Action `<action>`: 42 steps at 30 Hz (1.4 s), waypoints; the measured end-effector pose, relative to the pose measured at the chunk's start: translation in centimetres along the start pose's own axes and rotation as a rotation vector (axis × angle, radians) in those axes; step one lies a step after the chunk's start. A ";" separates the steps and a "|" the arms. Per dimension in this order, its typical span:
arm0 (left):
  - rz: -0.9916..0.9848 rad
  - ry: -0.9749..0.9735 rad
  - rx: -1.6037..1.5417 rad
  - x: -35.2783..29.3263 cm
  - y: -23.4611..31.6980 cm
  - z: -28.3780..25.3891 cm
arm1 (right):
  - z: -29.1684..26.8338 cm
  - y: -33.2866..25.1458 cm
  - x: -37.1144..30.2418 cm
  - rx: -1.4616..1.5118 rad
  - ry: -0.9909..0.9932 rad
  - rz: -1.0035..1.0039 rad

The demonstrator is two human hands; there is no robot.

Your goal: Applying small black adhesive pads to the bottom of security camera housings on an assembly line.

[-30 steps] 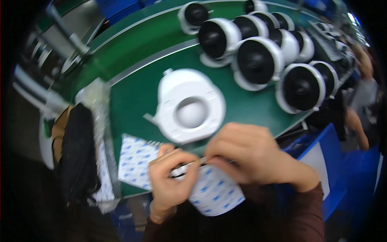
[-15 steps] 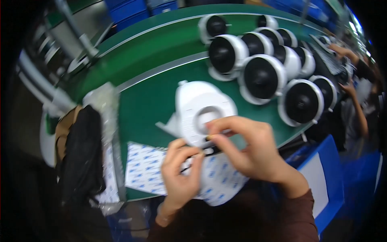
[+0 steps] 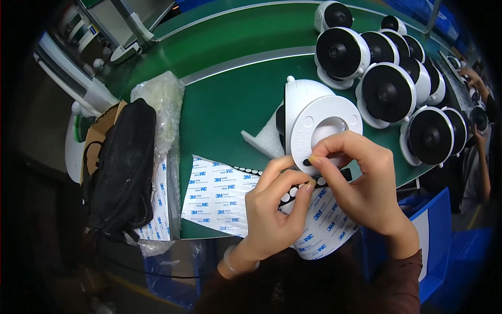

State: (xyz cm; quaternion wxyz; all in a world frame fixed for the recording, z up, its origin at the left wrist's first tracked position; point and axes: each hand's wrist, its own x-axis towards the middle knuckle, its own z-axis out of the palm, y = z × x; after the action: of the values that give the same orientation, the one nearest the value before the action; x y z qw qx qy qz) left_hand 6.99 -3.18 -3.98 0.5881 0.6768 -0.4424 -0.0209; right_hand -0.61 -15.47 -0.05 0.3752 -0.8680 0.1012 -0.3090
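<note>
A white camera device lies tipped on the green bench, its round ring-shaped base facing me. My right hand is closed in a pinch at the near rim of that base, thumb and forefinger at a small black round pad. Whether the pad touches the base is hard to tell. My left hand pinches a sheet of adhesive pads with a black strip of white dots, just below the base. The printed white backing paper spreads beneath both hands. White foam sits beside the device.
Several white camera devices with black round fronts crowd the right side. At left lie a black mesh bag and clear plastic wrapping. A blue bin stands lower right. Another person's hand shows far right.
The view has shifted, so the bench things sit further right and the picture is sharper. Both hands remain at the base, the right one still pinching by its near rim.
</note>
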 end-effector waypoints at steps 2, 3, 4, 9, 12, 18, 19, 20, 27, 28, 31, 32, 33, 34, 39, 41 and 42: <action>-0.002 -0.004 0.004 0.0 0.0 0.0 | 0.1 0.2 0.0 -0.010 0.000 -0.021; -0.005 -0.006 -0.001 0.0 0.1 0.0 | 0.1 0.3 0.0 -0.022 0.001 -0.047; -0.008 -0.006 -0.003 0.0 0.1 0.0 | 0.2 0.3 0.0 -0.018 -0.001 -0.043; -0.009 -0.002 -0.004 0.0 0.1 0.0 | 0.2 0.1 -0.2 -0.073 -0.033 -0.079; -0.031 -0.009 0.011 -0.2 0.0 -0.2 | 0.0 -0.2 0.3 0.040 -0.015 0.057; -0.060 0.080 0.037 -1.8 2.4 -2.4 | -2.8 -0.5 -2.0 0.006 0.020 -0.080; -0.060 0.074 0.033 -1.7 2.3 -2.5 | -3.1 -0.4 -2.4 0.028 -0.114 -0.099; -0.047 0.000 0.059 -1.6 2.2 -2.6 | -3.3 -0.4 -2.8 0.133 -0.141 0.004; -0.046 -0.122 0.033 -0.7 3.1 -1.3 | -4.0 -0.3 -3.3 0.082 -0.096 -0.032; -0.106 -0.144 -0.026 -0.6 3.2 -1.0 | -4.0 0.0 -3.6 0.120 -0.095 -0.010; 0.022 -0.190 -0.035 -0.1 2.6 -0.6 | -4.0 0.7 -3.9 0.186 -0.090 0.035; 0.023 -0.192 -0.032 0.0 2.7 -0.5 | -4.1 0.8 -3.9 0.180 -0.096 0.022; 0.028 -0.192 -0.059 0.1 3.0 -0.4 | -4.2 0.8 -3.9 0.174 -0.103 0.010; 0.032 -0.192 -0.086 0.1 3.2 -0.3 | -4.3 0.9 -4.0 0.177 -0.100 0.010; 0.013 -0.108 0.049 -0.4 3.0 0.8 | -3.6 1.9 -4.0 -0.046 0.031 -0.306; 0.019 -0.122 0.073 -0.2 3.1 0.9 | -4.2 1.9 -3.9 -0.089 -0.023 -0.315; 0.018 -0.128 0.075 -0.1 3.1 0.9 | -4.2 1.9 -3.9 -0.106 -0.024 -0.319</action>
State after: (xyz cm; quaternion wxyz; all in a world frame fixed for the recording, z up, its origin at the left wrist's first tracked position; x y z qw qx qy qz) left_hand 4.64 -3.50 -1.76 0.5329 0.6918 -0.4855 -0.0421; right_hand -6.20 -17.72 -1.00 0.2761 -0.8953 -0.0261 -0.3486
